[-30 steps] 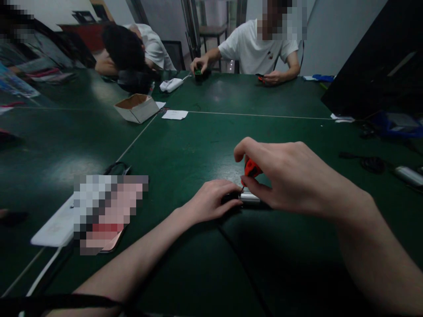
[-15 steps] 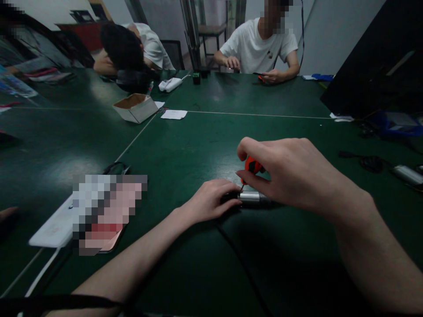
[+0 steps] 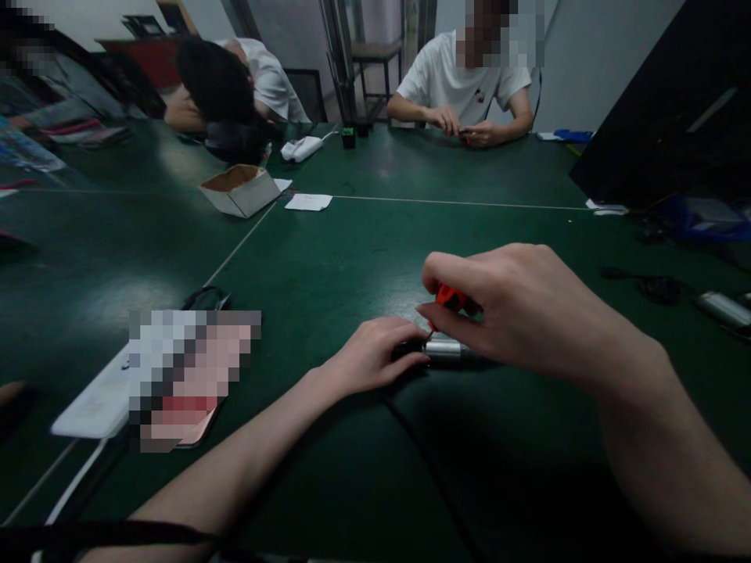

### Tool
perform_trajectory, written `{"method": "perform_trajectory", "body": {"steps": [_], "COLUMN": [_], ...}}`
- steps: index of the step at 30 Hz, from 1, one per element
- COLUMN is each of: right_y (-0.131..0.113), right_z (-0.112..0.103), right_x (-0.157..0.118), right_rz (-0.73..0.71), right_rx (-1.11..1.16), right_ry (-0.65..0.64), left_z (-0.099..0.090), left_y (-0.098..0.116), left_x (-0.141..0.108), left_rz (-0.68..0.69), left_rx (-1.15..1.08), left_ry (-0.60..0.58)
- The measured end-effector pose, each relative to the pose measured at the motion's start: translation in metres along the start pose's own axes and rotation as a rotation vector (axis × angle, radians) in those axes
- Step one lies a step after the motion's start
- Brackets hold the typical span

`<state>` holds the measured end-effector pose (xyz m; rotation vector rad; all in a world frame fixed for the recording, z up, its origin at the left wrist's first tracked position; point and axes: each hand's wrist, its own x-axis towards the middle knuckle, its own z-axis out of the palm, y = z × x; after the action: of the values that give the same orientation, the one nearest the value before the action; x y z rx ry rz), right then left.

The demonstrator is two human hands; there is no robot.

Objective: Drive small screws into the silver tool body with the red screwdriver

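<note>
A silver cylindrical device (image 3: 444, 349) with a black end lies on the green table (image 3: 352, 266). My left hand (image 3: 379, 353) is closed round its black end, fingers and thumb on either side. Above the device, my right hand (image 3: 486, 301) grips a red and black screwdriver (image 3: 449, 297) between thumb and curled fingers. The thin shaft slants down to the device beside my left fingertips; the tip's exact contact is too small to make out.
A white power bank (image 3: 94, 403) and a pink phone (image 3: 203, 422) lie at the left. Further back is an open cardboard box (image 3: 243, 191). Cables and another silver device (image 3: 724, 310) are at the right. Two people sit across the table.
The red screwdriver handle has turned slightly in my right fingers, which have shifted a little. My left hand stays in place. Across the table, one person's hands have come together.
</note>
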<state>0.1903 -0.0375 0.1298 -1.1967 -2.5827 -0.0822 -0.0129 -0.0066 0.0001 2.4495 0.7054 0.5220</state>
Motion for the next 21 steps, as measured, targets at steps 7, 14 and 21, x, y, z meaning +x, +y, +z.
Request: {"method": "perform_trajectory", "body": {"steps": [7,14,21], "right_y": [-0.0031,-0.0004,-0.0011], "right_z": [-0.0041,0.0002,-0.0040], "right_x": [0.0003,0.0016,-0.0003], "right_rz": [-0.013,0.018,0.007], "right_rx": [0.092,0.009,0.058], "right_ry": [-0.084,-0.004,-0.058], "left_z": [0.0017,-0.0011,-0.0005], "left_y": [-0.0006,0.0020,0.0020], "left_x": [-0.0003,0.0004,0.0002], "left_rz": [0.024,0.016,0.028], "left_rx": [-0.005,0.019,0.005], "left_ry": [0.038,0.018,0.033]}}
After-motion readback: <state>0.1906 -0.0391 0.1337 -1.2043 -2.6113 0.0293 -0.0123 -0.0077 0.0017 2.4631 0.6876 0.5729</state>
